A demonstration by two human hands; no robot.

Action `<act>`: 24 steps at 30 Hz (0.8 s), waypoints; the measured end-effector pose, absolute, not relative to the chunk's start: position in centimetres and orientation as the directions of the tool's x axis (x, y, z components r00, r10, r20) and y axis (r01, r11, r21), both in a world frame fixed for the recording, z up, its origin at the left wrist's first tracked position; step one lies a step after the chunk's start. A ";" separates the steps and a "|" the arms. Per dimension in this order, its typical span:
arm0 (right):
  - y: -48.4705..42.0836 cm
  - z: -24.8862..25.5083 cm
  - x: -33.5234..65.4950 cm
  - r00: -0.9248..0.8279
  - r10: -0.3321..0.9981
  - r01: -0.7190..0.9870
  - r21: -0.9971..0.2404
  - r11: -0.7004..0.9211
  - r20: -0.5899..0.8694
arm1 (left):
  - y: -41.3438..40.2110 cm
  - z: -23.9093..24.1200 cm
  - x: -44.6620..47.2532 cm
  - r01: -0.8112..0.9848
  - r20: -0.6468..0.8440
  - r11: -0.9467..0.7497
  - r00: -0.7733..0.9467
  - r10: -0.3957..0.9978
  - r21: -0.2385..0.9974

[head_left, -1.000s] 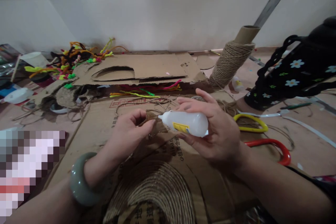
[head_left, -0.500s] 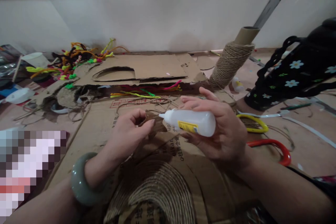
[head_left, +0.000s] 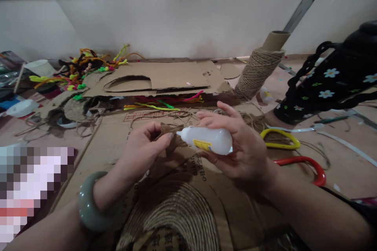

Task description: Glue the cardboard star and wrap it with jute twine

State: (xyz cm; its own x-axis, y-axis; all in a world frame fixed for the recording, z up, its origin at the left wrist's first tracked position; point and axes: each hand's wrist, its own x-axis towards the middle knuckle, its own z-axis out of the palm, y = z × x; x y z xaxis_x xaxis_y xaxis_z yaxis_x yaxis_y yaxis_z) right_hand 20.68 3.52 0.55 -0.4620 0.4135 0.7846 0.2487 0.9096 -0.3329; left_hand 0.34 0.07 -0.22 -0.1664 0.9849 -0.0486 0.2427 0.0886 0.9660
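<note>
Gluing step: right hand point(head_left: 246, 153) clamps glue bottle point(head_left: 209, 140), nozzle at twine piece point(head_left: 170, 130) pinched in left hand point(head_left: 143, 151); squeezing calls for a steady nozzle.

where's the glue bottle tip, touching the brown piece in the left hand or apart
Cannot tell. The head view shows the glue bottle tip overlapping the brown piece in the left hand, no gap seen, but depth is unclear.
</note>
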 end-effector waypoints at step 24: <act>3.7 0.6 21.1 -0.407 0.417 0.248 -0.341 0.907 0.813 | 0.1 -0.5 0.0 0.098 -0.106 0.121 -0.142 0.984 0.988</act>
State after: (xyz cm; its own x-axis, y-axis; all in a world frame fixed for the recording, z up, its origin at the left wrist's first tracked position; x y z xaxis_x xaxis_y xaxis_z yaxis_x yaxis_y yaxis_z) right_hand 21.10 3.71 0.60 -0.4068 0.4168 0.8129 0.2478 0.9068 -0.3409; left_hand 0.02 0.13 -0.54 -0.1418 0.9842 -0.1061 0.0976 0.1205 0.9879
